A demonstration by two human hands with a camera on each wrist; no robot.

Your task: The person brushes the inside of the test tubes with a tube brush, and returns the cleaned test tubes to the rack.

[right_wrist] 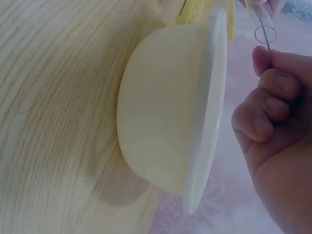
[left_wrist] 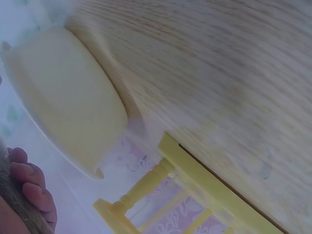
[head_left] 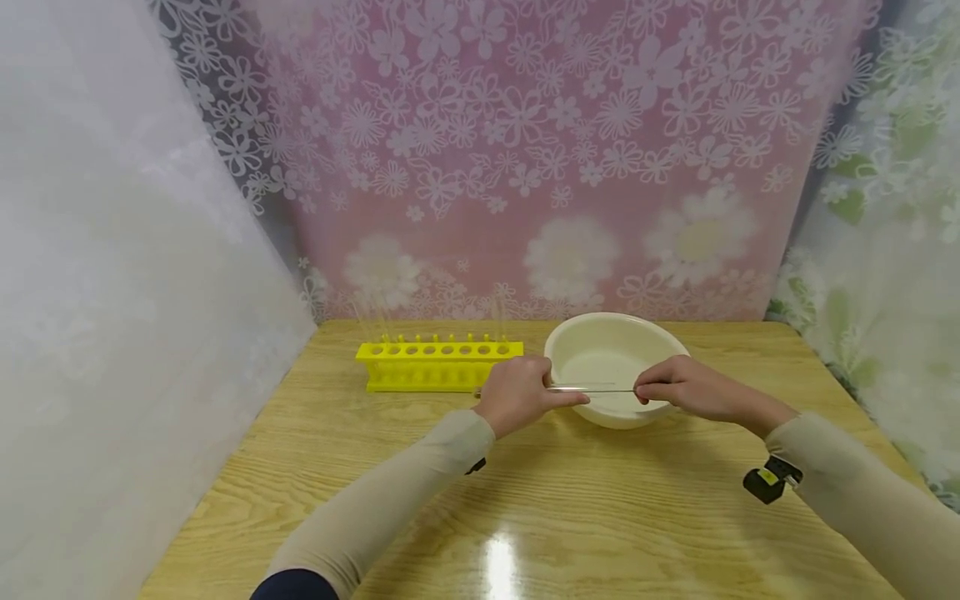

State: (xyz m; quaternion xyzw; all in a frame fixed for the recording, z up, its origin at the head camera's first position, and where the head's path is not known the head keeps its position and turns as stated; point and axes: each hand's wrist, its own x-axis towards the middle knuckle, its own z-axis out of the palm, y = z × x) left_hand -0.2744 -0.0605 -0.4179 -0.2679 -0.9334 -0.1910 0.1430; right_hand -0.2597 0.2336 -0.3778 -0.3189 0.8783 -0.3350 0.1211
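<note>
My left hand [head_left: 517, 392] grips a glass test tube [head_left: 567, 388] lying nearly level, its mouth turned to the right. From that mouth runs the thin twisted wire of a test tube brush [right_wrist: 266, 41], which my right hand [head_left: 678, 387] pinches between thumb and forefinger, other fingers curled. Dark bristles [left_wrist: 22, 204] appear along the tube inside my left fingers in the left wrist view. Both hands are above the near rim of a cream basin [head_left: 600, 321]. The basin's inside is partly hidden behind the hands.
A yellow test tube rack [head_left: 442, 352] stands left of the basin, with several clear tubes upright at its ends. The wooden table [head_left: 570, 517] runs back to a flowered pink curtain [head_left: 525, 167]. White curtains hang at both sides.
</note>
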